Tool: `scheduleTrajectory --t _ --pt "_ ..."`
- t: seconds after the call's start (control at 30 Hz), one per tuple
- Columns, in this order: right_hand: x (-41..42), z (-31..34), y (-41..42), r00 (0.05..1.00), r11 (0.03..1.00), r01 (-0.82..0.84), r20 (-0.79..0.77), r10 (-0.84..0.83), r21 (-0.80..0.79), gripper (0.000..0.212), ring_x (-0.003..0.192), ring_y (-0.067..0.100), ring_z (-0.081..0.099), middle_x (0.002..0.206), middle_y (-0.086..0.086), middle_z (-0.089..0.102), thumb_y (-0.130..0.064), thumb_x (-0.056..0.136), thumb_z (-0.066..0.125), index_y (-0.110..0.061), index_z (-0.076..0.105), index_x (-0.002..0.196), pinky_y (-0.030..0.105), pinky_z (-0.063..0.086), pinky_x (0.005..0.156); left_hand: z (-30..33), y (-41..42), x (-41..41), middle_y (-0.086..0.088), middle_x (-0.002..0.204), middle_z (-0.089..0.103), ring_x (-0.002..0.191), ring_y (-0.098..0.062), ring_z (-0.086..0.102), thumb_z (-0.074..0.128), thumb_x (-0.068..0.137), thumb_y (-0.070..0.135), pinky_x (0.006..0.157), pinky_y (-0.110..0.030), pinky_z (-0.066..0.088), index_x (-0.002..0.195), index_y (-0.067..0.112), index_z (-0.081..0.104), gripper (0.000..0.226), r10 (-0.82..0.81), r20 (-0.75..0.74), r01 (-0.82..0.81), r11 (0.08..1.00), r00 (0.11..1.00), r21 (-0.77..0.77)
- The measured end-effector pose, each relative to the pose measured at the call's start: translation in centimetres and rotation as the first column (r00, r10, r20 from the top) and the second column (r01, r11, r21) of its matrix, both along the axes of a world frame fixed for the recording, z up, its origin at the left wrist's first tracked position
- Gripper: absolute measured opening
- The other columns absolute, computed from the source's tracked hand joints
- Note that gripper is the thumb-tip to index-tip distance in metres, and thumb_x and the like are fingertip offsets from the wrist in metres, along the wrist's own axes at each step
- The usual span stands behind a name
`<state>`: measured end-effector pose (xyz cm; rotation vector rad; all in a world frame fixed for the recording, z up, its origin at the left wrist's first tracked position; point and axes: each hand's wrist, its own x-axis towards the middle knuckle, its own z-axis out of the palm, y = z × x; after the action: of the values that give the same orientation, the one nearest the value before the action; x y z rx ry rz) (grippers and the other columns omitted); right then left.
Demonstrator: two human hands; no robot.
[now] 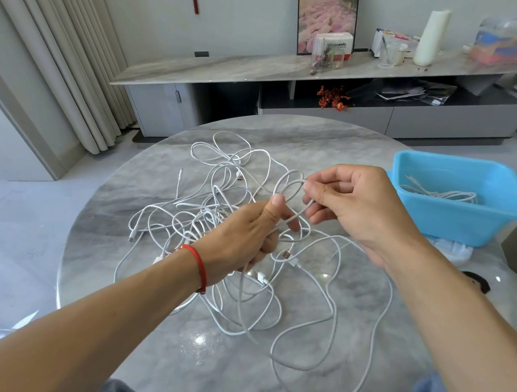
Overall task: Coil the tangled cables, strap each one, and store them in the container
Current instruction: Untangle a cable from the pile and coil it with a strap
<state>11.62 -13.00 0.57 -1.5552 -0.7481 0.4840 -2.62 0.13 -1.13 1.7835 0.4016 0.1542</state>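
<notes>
Head view shows your left hand [248, 229] and right hand [346, 204] pinching one cable loop [289, 188] above the table's [139, 191] tangle [221, 220]; pulling could tighten knots

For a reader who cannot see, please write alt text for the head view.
Both hands, left and right, hold a loop of white cable above a tangle on a round marble table. A blue bin on the right holds one cable.
</notes>
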Motion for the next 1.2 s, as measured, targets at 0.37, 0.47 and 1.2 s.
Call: scheduleTrajectory --t 0.37,0.47,1.2 --pt "0.2 -0.4 0.1 0.987 0.999 0.033 0.155 -0.035 0.014 0.009 0.059 0.012 0.068 0.069 0.001 0.074 -0.016 0.095 0.074 -0.021 0.078 0.1 0.023 0.056 0.064 0.3 -0.2 -0.2 0.003 0.061 0.025 0.049 -0.013 0.015 0.033 0.101 0.06 0.041 -0.016 0.018 0.084 0.02 0.054 0.049 -0.1 -0.1 0.086 0.986 0.99 -0.14" --pt "0.3 -0.2 -0.1 0.997 0.998 -0.069 0.02 0.068 0.01 0.016 0.062 0.007 0.061 0.072 -0.002 0.07 -0.013 0.099 0.068 -0.018 0.079 0.108 0.018 0.052 0.064 0.3 -0.3 -0.4 0.001 0.062 0.024 0.05 -0.014 0.015 0.032 0.103 0.057 0.04 -0.016 0.018 0.074 0.022 0.039 0.045 -0.148 -0.088 0.138 0.984 0.985 -0.113" --pt "-0.1 0.2 0.2 0.752 0.865 -0.352 -0.442 0.489 0.357 0.024 0.058 0.003 0.049 0.113 0.012 0.075 -0.019 0.092 0.062 -0.011 0.08 0.105 0.014 0.04 0.053 1.6 -1.3 -0.9 -0.002 0.061 0.021 0.053 -0.02 0.026 0.032 0.107 0.044 0.047 -0.027 0.038 0.08 0.016 0.04 0.04 -0.268 0.068 0.276 0.919 0.961 -0.281"
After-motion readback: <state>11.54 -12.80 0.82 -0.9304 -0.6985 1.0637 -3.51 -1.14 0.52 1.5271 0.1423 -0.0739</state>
